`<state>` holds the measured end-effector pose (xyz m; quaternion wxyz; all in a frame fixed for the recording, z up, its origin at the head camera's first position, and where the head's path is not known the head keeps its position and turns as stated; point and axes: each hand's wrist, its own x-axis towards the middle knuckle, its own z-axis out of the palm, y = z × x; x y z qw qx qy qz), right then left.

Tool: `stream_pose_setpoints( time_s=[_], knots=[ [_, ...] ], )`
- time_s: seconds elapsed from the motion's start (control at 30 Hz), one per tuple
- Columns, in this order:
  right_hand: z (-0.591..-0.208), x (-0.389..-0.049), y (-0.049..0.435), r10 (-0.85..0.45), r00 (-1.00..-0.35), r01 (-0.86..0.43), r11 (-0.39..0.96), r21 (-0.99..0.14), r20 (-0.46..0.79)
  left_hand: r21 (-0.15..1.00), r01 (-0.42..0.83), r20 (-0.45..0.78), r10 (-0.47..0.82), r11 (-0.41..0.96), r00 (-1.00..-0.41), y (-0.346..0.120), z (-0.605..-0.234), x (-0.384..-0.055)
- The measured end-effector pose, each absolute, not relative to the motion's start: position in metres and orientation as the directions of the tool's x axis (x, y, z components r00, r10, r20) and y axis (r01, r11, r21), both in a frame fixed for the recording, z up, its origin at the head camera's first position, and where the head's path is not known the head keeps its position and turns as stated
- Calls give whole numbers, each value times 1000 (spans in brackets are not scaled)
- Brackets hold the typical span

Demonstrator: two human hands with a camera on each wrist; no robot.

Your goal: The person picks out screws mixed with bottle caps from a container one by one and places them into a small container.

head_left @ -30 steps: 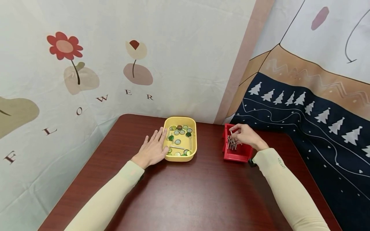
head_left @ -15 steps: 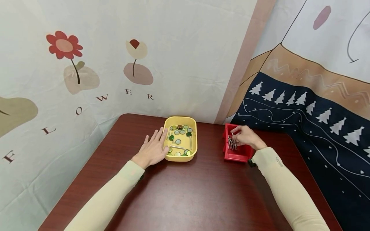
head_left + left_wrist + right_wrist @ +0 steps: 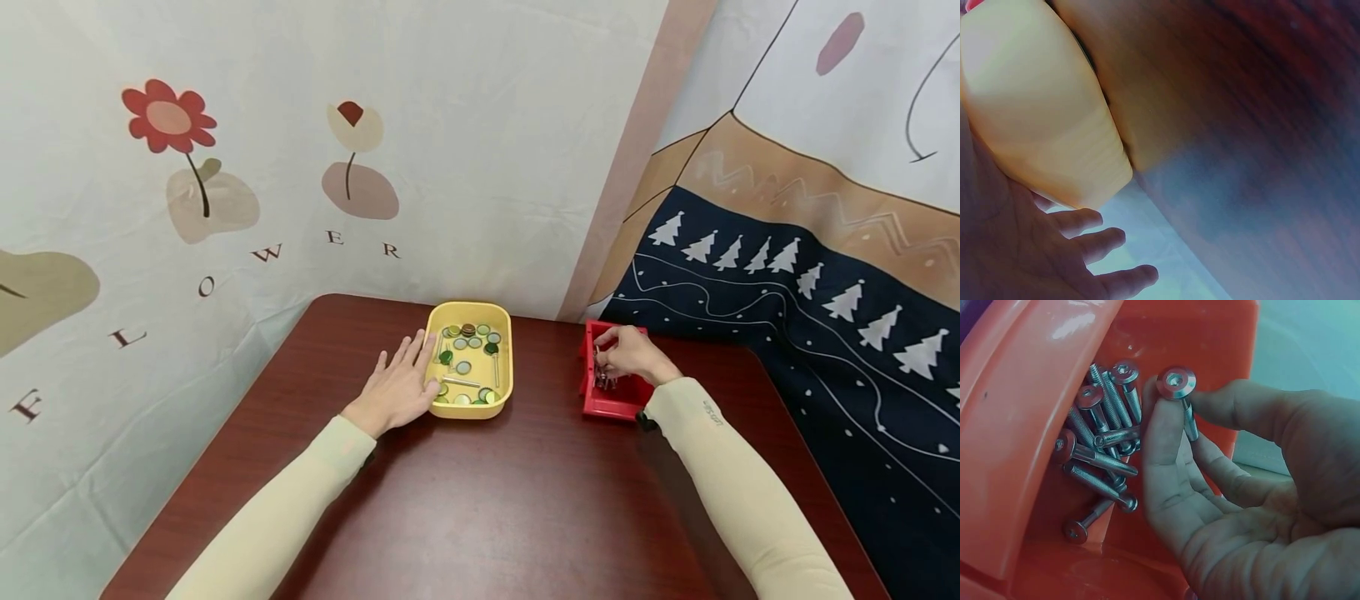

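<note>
My right hand (image 3: pixel 630 354) is in the red bin (image 3: pixel 613 408) on the right. In the right wrist view its thumb and fingers pinch a silver bolt (image 3: pixel 1176 383) with a wide round head and hex socket, head up. Several loose bolts (image 3: pixel 1094 450) lie heaped beside it against the bin's wall. My left hand (image 3: pixel 393 385) lies with fingers outstretched along the left side of a yellow tray (image 3: pixel 468 412). The left wrist view shows the tray's outer wall (image 3: pixel 1041 106) next to the palm. Inside the tray lie several bottle caps (image 3: pixel 463 367) and a few long bolts (image 3: pixel 461 382).
Both containers stand toward the back of a dark reddish-brown table (image 3: pixel 480 500), with a stretch of tabletop between them. A printed cloth backdrop (image 3: pixel 480 150) rises right behind the table's back edge and continues down the right side.
My right hand has shifted slightly left and down inside the red bin, covering more of the bolts. My left hand stays beside the yellow tray.
</note>
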<state>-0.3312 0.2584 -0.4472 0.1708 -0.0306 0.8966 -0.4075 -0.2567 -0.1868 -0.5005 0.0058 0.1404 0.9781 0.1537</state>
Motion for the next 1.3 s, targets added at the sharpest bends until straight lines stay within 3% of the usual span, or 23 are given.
stream_pose_setpoints(
  time_s=[0.47, 0.77, 1.0, 1.3],
  knots=[
    [-444, -335, 259, -149, -959, 74, 688, -722, -240, 302, 273, 27, 278, 913, -960, -186, -502, -255],
    [-443, -321, 250, -145, -989, -102, 802, -589, -27, 305, 276, 37, 278, 912, -960, -185, -501, -255],
    [-440, -311, 230, -157, -969, -231, 844, -484, 188, 314, 274, 29, 279, 909, -960, -184, -498, -254],
    [-429, -301, 185, -269, -935, -350, 813, -466, 233, 313, 267, 26, 273, 911, -962, -185, -497, -254]
  ],
)
